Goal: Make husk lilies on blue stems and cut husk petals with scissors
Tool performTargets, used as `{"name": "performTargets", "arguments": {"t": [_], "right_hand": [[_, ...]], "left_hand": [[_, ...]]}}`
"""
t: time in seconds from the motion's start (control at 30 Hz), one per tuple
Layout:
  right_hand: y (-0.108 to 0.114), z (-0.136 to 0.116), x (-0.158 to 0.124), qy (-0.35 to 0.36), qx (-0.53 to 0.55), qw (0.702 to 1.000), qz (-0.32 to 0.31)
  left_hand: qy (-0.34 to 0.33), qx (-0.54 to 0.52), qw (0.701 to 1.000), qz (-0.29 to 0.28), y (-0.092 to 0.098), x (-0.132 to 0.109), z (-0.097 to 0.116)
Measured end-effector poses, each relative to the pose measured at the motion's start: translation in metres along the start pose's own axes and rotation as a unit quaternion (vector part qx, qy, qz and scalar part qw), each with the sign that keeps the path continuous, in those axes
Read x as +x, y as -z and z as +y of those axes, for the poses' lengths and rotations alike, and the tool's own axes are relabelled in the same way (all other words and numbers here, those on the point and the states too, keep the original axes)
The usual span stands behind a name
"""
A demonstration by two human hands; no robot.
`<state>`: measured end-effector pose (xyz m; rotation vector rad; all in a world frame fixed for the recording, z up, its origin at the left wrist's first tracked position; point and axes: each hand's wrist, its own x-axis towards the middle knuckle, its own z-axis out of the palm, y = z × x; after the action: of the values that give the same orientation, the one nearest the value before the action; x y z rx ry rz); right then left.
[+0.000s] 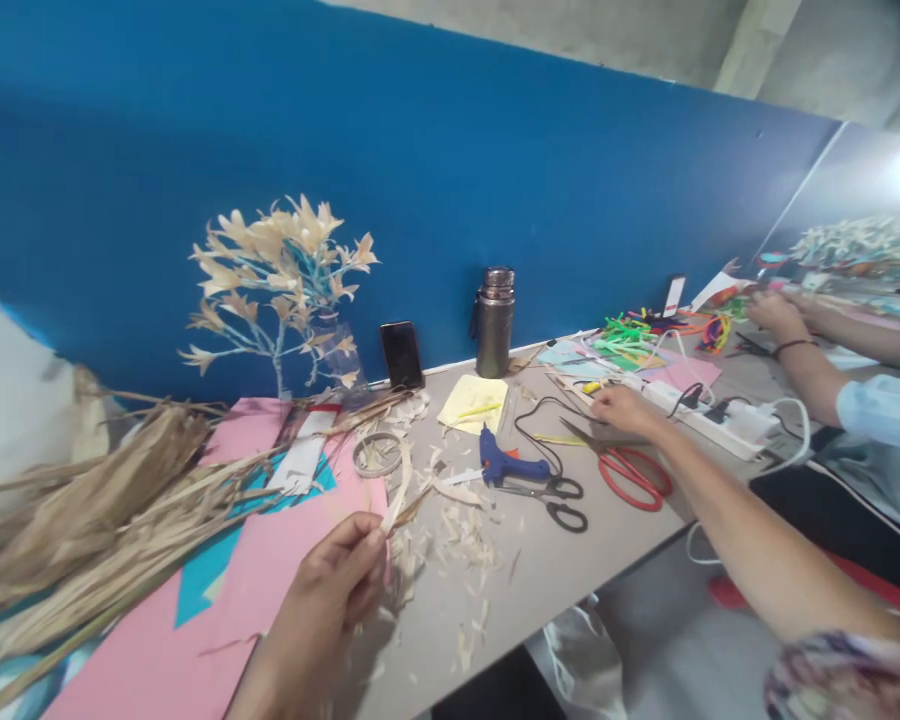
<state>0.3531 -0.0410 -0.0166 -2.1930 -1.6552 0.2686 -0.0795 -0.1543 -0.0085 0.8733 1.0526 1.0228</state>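
My left hand (pixel 345 570) is closed in a pinch on a pale strip of dried husk (pixel 399 495), held over the front of the table. My right hand (pixel 622 412) reaches across to the power strip (pixel 709 428), fingers pressed together; what they hold, if anything, is hidden. A small yellow object (pixel 592 386) lies just beyond those fingertips. Below this hand are red-handled scissors (pixel 634 478). Between my hands lie a blue glue gun (pixel 506 460) and black-handled scissors (pixel 562 500). Husk scraps (pixel 469 540) are scattered around them.
Dried husks (pixel 112 500) and pink paper (pixel 270 570) cover the left side. Husk flowers (pixel 285 260), a phone (pixel 402 355) and a flask (pixel 495 325) stand along the blue wall. A tape roll (pixel 377 455) lies nearby. Another person's hands (pixel 780 312) work at far right.
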Motion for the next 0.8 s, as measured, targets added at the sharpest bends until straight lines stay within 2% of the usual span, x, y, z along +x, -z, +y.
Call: {"name": "performTargets", "arguments": {"t": [0.1,0.13,0.17,0.2,0.27,0.3,0.4,0.5,0.6,0.67,0.73,0.8], "right_hand": [[0.009,-0.007,-0.051,0.037,0.101,0.994,-0.036],[0.007,-0.016,-0.071,0.044,0.257,0.963,-0.066],[0.003,-0.027,-0.092,0.05,0.386,0.914,-0.112],[-0.004,-0.041,-0.113,0.058,0.471,0.864,-0.169],[-0.024,-0.073,-0.149,0.079,0.56,0.779,-0.27],[-0.035,-0.089,-0.164,0.092,0.578,0.75,-0.308],[-0.064,-0.126,-0.193,0.122,0.6,0.696,-0.375],[-0.073,-0.139,-0.202,0.138,0.59,0.679,-0.414],[-0.069,-0.145,-0.203,0.167,0.529,0.691,-0.463],[-0.067,-0.152,-0.203,0.189,0.492,0.696,-0.488],[-0.068,-0.162,-0.204,0.191,0.49,0.698,-0.486],[-0.074,-0.174,-0.207,0.179,0.513,0.713,-0.444]], "left_hand": [[-0.016,-0.033,0.998,-0.049,-0.004,0.0,-0.006],[-0.018,-0.041,0.997,-0.062,-0.008,0.001,-0.008],[-0.018,-0.046,0.996,-0.072,-0.012,0.001,-0.01],[-0.02,-0.048,0.995,-0.081,-0.017,0.002,-0.011],[-0.027,-0.05,0.994,-0.094,-0.027,0.002,-0.013],[-0.031,-0.051,0.993,-0.099,-0.031,0.001,-0.013],[-0.042,-0.057,0.994,-0.085,-0.03,-0.006,-0.011],[-0.05,-0.058,0.996,-0.044,-0.016,-0.017,-0.009],[-0.047,-0.05,0.997,-0.028,-0.002,-0.026,-0.012],[-0.055,-0.034,0.998,-0.012,0.0,-0.029,-0.015],[-0.071,-0.006,0.997,0.003,-0.003,-0.028,-0.018],[-0.091,0.037,0.995,0.007,-0.009,-0.028,-0.02]]}}
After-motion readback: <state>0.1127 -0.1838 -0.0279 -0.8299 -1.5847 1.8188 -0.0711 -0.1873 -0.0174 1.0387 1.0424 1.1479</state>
